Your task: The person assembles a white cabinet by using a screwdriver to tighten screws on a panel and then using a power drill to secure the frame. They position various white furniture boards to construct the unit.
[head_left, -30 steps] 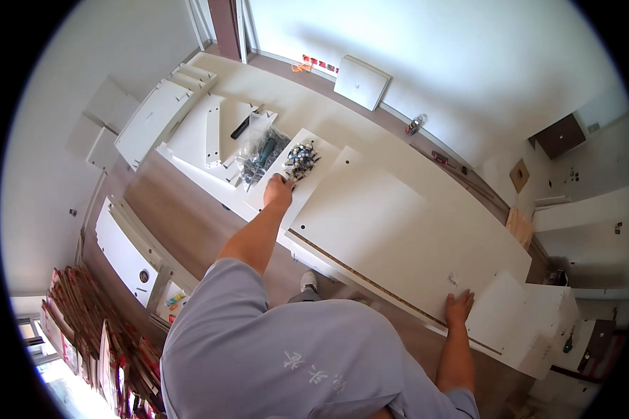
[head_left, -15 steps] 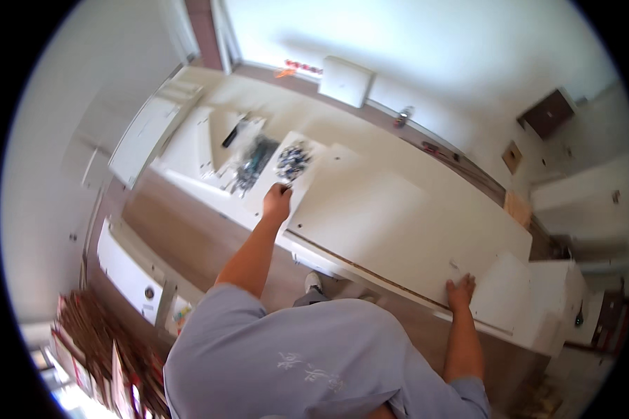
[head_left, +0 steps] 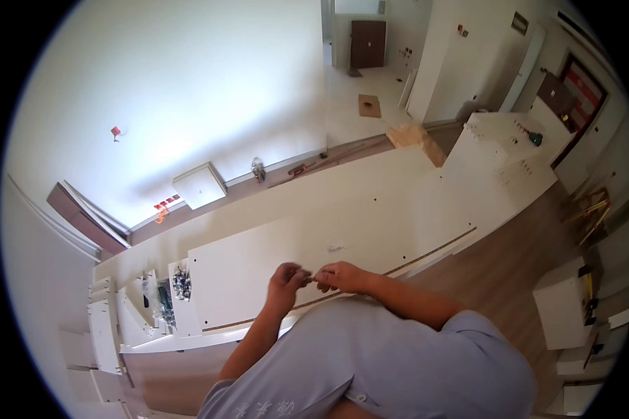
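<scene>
A large white panel [head_left: 370,230] with a row of small holes and a dark groove along its near edge lies flat in front of me. Both hands meet just above that near edge. My left hand [head_left: 285,281] and my right hand [head_left: 344,277] have their fingertips pinched together on a tiny fitting [head_left: 311,278], too small to tell what kind. Another little part [head_left: 336,247] lies on the panel just beyond the hands. My grey shirt fills the lower middle of the view.
A pile of metal hardware [head_left: 182,283] sits on a sheet at the panel's left end, beside several white boards [head_left: 105,328]. White cabinet pieces stand at the right [head_left: 562,311] and far right [head_left: 500,143]. Cardboard scraps [head_left: 416,136] and a white box [head_left: 199,185] lie by the wall.
My left hand left the hardware pile and my right hand left the panel's edge; both now meet over the panel's near edge. My head has swung, so the view has turned.
</scene>
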`<move>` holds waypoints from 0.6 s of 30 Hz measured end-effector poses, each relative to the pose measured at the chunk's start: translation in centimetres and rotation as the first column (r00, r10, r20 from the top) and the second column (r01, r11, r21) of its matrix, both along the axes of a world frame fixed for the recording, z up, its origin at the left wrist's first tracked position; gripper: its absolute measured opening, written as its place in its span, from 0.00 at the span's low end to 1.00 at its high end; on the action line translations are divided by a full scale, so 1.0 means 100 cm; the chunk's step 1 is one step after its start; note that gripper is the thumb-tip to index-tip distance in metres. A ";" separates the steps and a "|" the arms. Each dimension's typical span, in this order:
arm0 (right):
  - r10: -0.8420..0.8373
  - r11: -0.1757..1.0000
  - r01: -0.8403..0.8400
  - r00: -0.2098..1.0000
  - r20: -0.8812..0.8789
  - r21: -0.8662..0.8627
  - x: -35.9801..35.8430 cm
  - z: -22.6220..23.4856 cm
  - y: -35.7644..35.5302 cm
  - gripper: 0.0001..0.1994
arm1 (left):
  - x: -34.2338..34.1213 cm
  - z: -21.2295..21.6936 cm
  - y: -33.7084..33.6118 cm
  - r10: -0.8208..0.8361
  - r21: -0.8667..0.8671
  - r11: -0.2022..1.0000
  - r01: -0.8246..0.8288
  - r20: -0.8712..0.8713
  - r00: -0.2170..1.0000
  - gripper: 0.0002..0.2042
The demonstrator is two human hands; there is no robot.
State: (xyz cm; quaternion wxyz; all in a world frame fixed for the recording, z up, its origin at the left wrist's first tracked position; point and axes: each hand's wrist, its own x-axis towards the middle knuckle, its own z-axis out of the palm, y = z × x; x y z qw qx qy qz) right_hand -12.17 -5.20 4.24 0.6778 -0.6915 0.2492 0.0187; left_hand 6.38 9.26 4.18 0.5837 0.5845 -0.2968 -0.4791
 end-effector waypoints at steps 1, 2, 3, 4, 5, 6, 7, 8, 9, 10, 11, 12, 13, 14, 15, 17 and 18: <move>-0.028 1.000 0.027 1.000 0.014 0.014 -0.011 -0.003 -0.011 0.21 | -0.021 0.006 -0.020 -0.005 0.031 1.000 0.002 0.087 0.996 0.10; -0.037 0.999 0.036 0.999 0.029 0.028 -0.021 -0.005 -0.022 0.20 | -0.035 0.001 -0.035 -0.003 0.026 1.000 -0.001 0.171 0.985 0.09; -0.058 0.997 0.057 0.998 0.036 0.043 -0.035 -0.009 -0.033 0.20 | -0.051 -0.002 -0.050 0.006 0.035 0.999 -0.013 0.174 0.985 0.09; -0.102 0.993 0.099 0.993 0.051 0.057 -0.051 -0.013 -0.043 0.19 | -0.068 -0.005 -0.064 -0.008 0.023 1.000 0.005 0.166 0.986 0.09; -0.143 0.988 0.138 0.988 0.065 0.072 -0.066 -0.017 -0.053 0.18 | -0.081 -0.007 -0.074 -0.020 0.012 1.000 0.018 0.158 0.987 0.08; -0.197 0.974 0.189 0.979 0.053 0.122 -0.080 -0.012 -0.062 0.16 | -0.092 -0.013 -0.081 -0.053 0.070 0.997 0.041 0.172 0.984 0.09; -0.250 0.964 0.244 0.967 0.051 0.108 -0.091 -0.019 -0.075 0.15 | -0.103 -0.016 -0.092 -0.085 0.114 0.991 0.065 0.181 0.980 0.09; -0.301 0.951 0.296 0.952 0.049 0.094 -0.100 -0.028 -0.087 0.15 | -0.109 -0.020 -0.099 -0.116 0.159 0.983 0.087 0.188 0.975 0.09; -0.347 0.936 0.343 0.937 0.046 0.078 -0.108 -0.035 -0.101 0.15 | -0.115 -0.026 -0.103 -0.089 0.173 0.983 0.058 0.176 0.980 0.10; -0.339 0.939 0.341 0.940 0.035 -0.049 -0.114 -0.037 -0.119 0.14 | -0.121 -0.035 -0.108 -0.059 0.184 0.982 0.029 0.162 0.985 0.10; -0.330 0.928 0.329 0.944 0.025 -0.175 -0.116 -0.039 -0.140 0.14 | -0.125 -0.046 -0.112 -0.027 0.196 0.981 -0.002 0.148 0.989 0.11; -0.319 0.903 0.309 0.948 0.016 -0.298 -0.119 -0.041 -0.165 0.14 | -0.124 -0.065 -0.117 0.071 0.176 0.980 -0.097 0.148 0.986 0.12; -0.390 0.841 0.383 0.919 0.061 -0.383 -0.123 -0.061 -0.198 0.14 | -0.117 -0.072 -0.124 0.076 0.227 0.961 -0.156 0.325 0.943 0.11; -0.432 0.792 0.382 0.902 0.006 -0.477 -0.119 -0.059 -0.227 0.14 | -0.101 -0.099 -0.117 0.097 0.173 0.959 -0.223 0.540 0.836 0.11; -0.432 0.678 0.352 0.901 0.038 -0.645 -0.117 -0.072 -0.259 0.14 | -0.090 -0.124 -0.111 0.101 0.109 0.960 -0.259 0.724 0.682 0.10; -0.401 0.627 0.249 0.916 -0.031 -0.738 -0.101 -0.070 -0.296 0.14 | -0.089 -0.116 -0.109 0.128 0.019 0.969 -0.245 0.812 0.570 0.08; -0.364 0.574 0.182 0.930 -0.050 -0.799 -0.091 -0.073 -0.308 0.13 | -0.089 -0.110 -0.110 0.143 -0.024 0.972 -0.232 0.849 0.509 0.08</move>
